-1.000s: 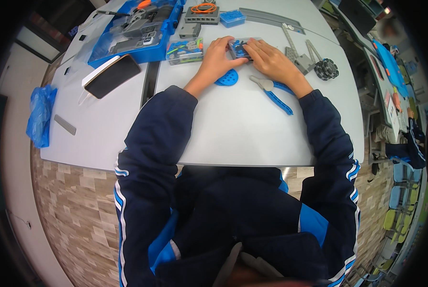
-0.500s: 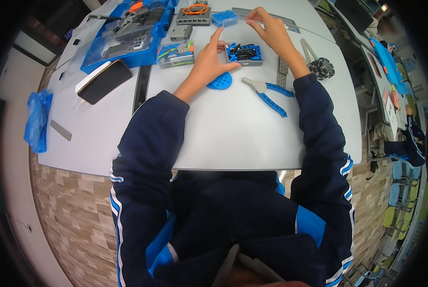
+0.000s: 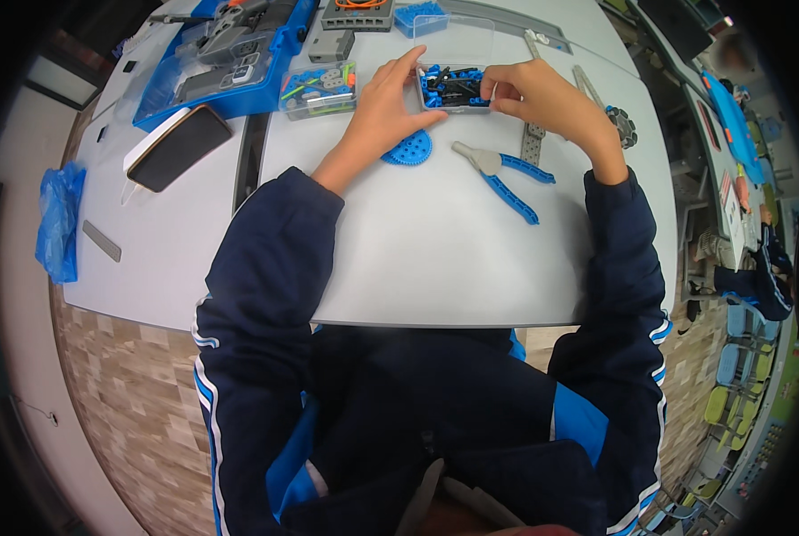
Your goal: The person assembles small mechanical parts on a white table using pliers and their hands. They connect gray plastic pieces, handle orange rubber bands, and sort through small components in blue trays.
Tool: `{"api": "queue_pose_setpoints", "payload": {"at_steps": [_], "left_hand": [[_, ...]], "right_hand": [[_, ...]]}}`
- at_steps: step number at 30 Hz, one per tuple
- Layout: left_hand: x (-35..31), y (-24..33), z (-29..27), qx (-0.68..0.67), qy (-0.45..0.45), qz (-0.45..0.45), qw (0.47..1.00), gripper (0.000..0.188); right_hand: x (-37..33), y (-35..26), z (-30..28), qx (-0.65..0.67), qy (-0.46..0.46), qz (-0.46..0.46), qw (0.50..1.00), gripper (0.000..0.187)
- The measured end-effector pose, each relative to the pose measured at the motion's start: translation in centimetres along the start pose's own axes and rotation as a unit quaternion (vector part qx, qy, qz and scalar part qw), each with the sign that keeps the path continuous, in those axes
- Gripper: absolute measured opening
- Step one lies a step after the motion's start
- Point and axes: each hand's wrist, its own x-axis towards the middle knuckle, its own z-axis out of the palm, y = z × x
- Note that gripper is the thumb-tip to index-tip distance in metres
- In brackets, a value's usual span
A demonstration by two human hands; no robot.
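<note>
Two hands are seen over one desk (image 3: 453, 268), and between them one clear box (image 3: 466, 110) is set, its single transparent lid (image 3: 458, 37) raised at the far side. Many small blue and black pieces (image 3: 453, 87) are heaped inside, too crowded to be counted. The left hand (image 3: 380, 105) is spread wide about the box's left end, its thumb brought to the front edge. The fingers of the right hand (image 3: 550, 100) are curled narrowly together at the right end, among the pieces; whether one is gripped cannot be told. To the left, a second clear box (image 3: 319, 109) is filled with coloured parts. Nearer the front edge, one blue gear (image 3: 408, 150) and one pair of blue-handled pliers (image 3: 512, 198) are laid down. One grey perforated beam (image 3: 532, 146) is partly covered by the right hand, and one dark wheel (image 3: 626, 129) is placed farther right. Two grey blocks, one larger (image 3: 357, 18) and one smaller (image 3: 332, 45), are ranged behind the second box. On the left, one phone (image 3: 181, 150), one blue case (image 3: 216, 105) and one blue plastic bag (image 3: 60, 223) can be counted.
</note>
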Motion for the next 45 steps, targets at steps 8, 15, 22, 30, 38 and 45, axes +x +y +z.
{"api": "queue_pose_setpoints", "payload": {"at_steps": [8,15,22,30,38,45], "left_hand": [[-0.1,0.8,-0.3,0.026,0.026,0.062,0.997,0.096],[-0.2,1.2,-0.4,0.029,0.026,0.071,0.997,0.096],[-0.1,1.3,-0.3,0.043,0.037,0.097,0.994,0.097],[-0.1,1.3,-0.3,0.039,0.035,0.095,0.994,0.098],[-0.1,1.3,-0.4,0.032,0.027,0.084,0.996,0.098],[-0.1,1.2,-0.4,0.037,0.029,0.09,0.995,0.098]], "right_hand": [[-1.9,0.7,-0.9,0.006,-0.042,0.056,0.998,0.016],[-2.5,0.9,-1.2,-0.004,-0.079,0.071,0.994,0.019],[-2.8,0.4,-1.8,-0.008,-0.116,0.117,0.986,0.022],[-2.9,-0.3,-1.6,-0.013,-0.096,0.095,0.991,0.028],[-2.3,-1.3,-0.4,-0.027,-0.116,0.118,0.986,0.034],[-2.4,-1.3,0.6,-0.006,-0.07,0.066,0.995,0.035]]}}
